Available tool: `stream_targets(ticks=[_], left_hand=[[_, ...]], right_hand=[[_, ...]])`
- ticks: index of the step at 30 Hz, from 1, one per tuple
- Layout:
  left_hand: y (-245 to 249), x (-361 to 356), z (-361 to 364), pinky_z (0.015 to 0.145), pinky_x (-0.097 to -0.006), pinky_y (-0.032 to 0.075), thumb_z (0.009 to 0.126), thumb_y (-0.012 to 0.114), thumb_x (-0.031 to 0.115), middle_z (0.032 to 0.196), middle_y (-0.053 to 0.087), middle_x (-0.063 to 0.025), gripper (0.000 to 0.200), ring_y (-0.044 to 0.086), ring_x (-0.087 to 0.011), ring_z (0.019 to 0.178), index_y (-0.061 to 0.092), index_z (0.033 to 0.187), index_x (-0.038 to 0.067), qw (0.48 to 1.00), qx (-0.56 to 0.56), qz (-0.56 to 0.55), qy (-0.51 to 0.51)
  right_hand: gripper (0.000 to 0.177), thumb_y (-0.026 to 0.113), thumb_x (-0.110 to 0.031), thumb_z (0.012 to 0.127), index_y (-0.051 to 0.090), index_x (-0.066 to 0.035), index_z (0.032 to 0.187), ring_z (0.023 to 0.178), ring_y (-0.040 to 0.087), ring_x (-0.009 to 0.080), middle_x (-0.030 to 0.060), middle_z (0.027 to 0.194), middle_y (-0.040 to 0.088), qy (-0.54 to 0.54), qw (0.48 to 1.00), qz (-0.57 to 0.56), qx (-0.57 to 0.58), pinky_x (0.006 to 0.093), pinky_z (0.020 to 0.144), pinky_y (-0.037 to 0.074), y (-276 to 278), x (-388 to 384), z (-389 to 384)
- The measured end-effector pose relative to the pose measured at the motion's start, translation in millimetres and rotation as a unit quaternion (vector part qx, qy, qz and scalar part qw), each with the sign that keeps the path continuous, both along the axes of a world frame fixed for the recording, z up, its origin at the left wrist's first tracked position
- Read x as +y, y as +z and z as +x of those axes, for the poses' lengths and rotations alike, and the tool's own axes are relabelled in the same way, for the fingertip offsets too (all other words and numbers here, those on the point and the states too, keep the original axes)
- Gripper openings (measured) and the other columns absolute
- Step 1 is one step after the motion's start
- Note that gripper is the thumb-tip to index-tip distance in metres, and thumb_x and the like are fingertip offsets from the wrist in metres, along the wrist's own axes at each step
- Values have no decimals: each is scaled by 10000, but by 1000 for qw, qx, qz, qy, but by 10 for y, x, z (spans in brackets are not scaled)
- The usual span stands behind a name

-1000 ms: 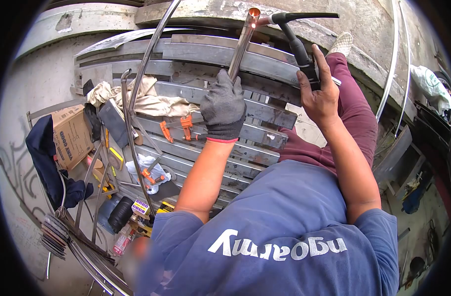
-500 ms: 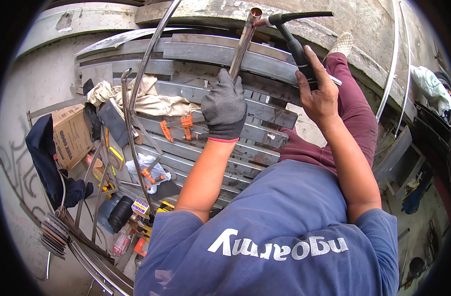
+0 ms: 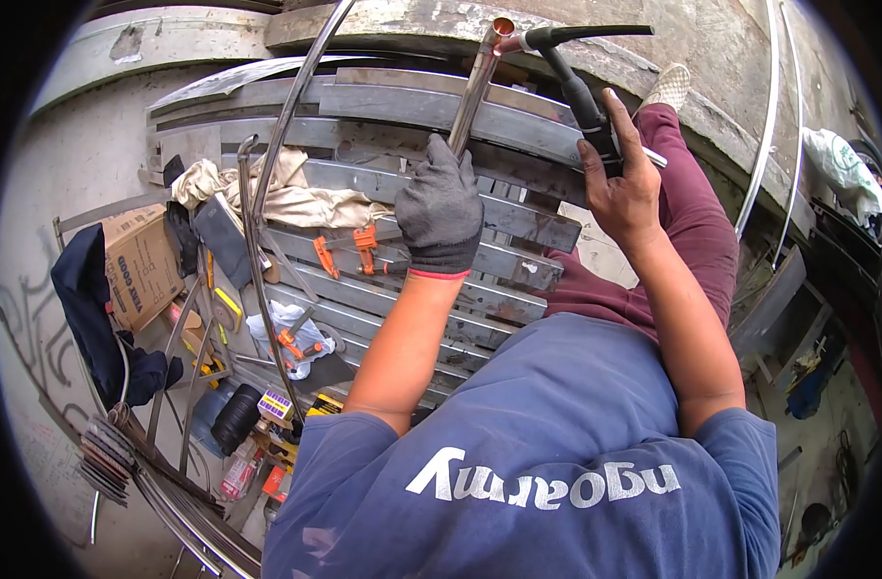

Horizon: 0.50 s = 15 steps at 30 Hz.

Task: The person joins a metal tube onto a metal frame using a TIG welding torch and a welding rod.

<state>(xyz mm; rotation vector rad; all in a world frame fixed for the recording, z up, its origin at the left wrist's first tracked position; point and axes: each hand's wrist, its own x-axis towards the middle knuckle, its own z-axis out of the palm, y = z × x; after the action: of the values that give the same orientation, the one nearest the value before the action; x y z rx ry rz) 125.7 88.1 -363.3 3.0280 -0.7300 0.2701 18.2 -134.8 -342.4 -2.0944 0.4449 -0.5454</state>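
Observation:
My left hand, in a dark grey work glove with a red cuff edge, is closed around the lower end of a shiny metal tube. The tube leans away from me, its open top end glowing reddish. In my bare right hand is a black TIG welding torch, with the index finger stretched along it. The torch's pinkish nozzle sits right at the tube's upper end; whether it touches cannot be made out. A thin light-coloured rod or handle end sticks out beside the right hand.
Below the hands lies a slatted metal bench. Orange clamps and a beige cloth rest on it at left. A bent metal tube rises left of my glove. A cardboard box and grinding discs are farther left.
Both hands, the tube and the torch stay nearly in place. The torch has shifted very slightly right and down, and the reddish glow at the tube's top looks a little stronger.

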Motion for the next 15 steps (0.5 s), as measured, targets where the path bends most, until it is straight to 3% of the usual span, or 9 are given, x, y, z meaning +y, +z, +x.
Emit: stream_targets(ticks=[11,15], left_hand=[[7,-3,-6,563,-467,565,1081,699,452,741,706,-126,402,726,-342,621,676,1311,123,998,-54,30,-18],[34,-1,-14,567,-468,564,1083,700,437,749,709,-130,428,727,-343,627,677,1363,114,998,-48,34,-22]], right_hand=[[703,783,-24,1008,537,-114,1660,1215,765,433,257,1370,740,7,999,-30,-29,462,978,635,-28,6,31],[718,788,-38,1008,524,-116,1670,1199,763,453,276,1335,741,16,993,-117,-1,471,949,641,-67,-3,14]])
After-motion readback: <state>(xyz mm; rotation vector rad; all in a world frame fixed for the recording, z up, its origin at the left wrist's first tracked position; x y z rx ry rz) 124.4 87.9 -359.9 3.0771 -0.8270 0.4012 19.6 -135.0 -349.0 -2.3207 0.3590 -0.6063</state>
